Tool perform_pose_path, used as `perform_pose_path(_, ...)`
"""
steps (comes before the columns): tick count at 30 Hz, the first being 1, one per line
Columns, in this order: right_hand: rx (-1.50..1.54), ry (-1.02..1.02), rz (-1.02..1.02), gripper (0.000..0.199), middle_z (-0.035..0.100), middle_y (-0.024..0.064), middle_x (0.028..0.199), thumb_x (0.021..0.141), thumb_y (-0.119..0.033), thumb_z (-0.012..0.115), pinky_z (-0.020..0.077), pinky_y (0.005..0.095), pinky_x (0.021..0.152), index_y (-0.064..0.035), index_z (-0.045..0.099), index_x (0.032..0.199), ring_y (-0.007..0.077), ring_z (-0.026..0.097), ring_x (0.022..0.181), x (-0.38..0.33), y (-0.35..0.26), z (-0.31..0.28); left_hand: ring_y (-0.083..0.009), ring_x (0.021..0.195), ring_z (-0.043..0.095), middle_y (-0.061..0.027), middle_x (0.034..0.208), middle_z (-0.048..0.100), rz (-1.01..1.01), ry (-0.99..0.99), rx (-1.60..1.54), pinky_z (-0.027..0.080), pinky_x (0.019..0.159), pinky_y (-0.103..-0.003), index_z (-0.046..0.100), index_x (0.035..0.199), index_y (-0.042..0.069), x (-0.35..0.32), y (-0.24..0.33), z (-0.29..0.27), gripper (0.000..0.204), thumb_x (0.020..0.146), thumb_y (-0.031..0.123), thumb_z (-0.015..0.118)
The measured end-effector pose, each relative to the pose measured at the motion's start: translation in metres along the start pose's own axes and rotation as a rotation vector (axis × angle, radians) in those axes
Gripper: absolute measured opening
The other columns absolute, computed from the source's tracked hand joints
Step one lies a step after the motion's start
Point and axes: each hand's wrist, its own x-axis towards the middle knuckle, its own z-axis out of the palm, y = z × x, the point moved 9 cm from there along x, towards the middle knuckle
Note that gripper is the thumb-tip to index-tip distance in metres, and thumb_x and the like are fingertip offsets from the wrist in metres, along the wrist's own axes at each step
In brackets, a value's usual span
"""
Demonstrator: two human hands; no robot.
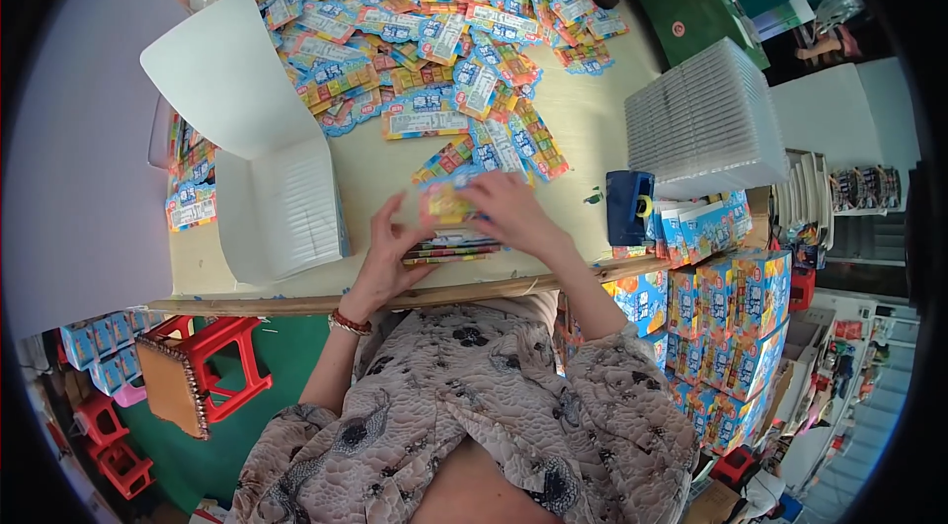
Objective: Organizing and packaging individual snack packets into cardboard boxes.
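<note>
A small colourful flat packet (446, 207), smeared by motion, is between my two hands close to the table's front edge. My right hand (509, 211) pinches its right side with bent fingers. Beneath it lies a short stack of similar packets (456, 249), seen nearly edge-on. My left hand (388, 249) is around the stack's left end, thumb on the near side and fingers on the far side, the index finger raised beside the upper packet. To the left stands a white-lined carton (281, 213) with its lid (212, 75) folded back, several packets' pale edges showing inside.
Loose packets (395, 25) cover the far table. A blue tape dispenser (628, 208) and stacked clear plastic trays (696, 119) stand on the right. Printed boxes (726, 326) are piled below the right edge. Red stools (232, 356) are on the green floor at left.
</note>
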Motion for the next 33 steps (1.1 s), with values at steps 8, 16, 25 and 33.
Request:
perform_pose_path(8, 0.365, -0.025, 0.062, 0.036, 0.057, 0.0088, 0.105, 0.077, -0.021, 0.071, 0.0402, 0.0397, 0.088, -0.0108, 0.061, 0.111, 0.0277, 0.052, 0.105, 0.002, 0.022, 0.026, -0.0333, 0.130, 0.040, -0.0156, 0.152, 0.021, 0.037, -0.161, -0.176, 0.043, 0.104, -0.042, 0.063, 0.105, 0.009, 0.010, -0.019, 0.008, 0.047, 0.063, 0.005, 0.084)
perform_pose_path(16, 0.308, -0.118, 0.286, 0.037, 0.058, 0.0110, 0.102, 0.078, -0.028, 0.071, 0.0429, 0.0375, 0.088, -0.0038, 0.063, 0.106, 0.0294, 0.053, 0.101, -0.006, 0.039, 0.033, -0.0310, 0.118, 0.049, -0.0161, 0.137, 0.041, -0.069, 0.038, -0.252, 0.046, 0.098, -0.040, 0.050, 0.127, 0.008, 0.013, -0.016, -0.005, 0.072, 0.064, 0.010, 0.085)
perform_pose_path(25, -0.382, 0.213, 0.366, 0.055, 0.058, 0.0126, 0.111, 0.082, -0.021, 0.067, 0.0473, 0.0355, 0.084, -0.0034, 0.047, 0.129, 0.0287, 0.055, 0.105, -0.015, 0.053, -0.016, -0.0297, 0.104, 0.056, -0.0124, 0.109, 0.053, 0.046, -0.124, 0.002, 0.051, 0.084, -0.035, 0.049, 0.127, 0.008, 0.010, -0.010, 0.002, 0.068, 0.066, 0.007, 0.081)
perform_pose_path(33, 0.039, 0.304, 0.419, 0.025, 0.065, 0.0168, 0.091, 0.084, -0.003, 0.054, 0.0495, 0.0396, 0.083, -0.0038, 0.063, 0.107, 0.0307, 0.063, 0.091, -0.040, 0.030, -0.032, -0.0308, 0.105, 0.056, -0.0137, 0.116, 0.050, 0.069, -0.095, -0.050, 0.052, 0.086, -0.036, 0.051, 0.119, 0.007, -0.007, -0.006, 0.006, 0.062, 0.066, 0.004, 0.082)
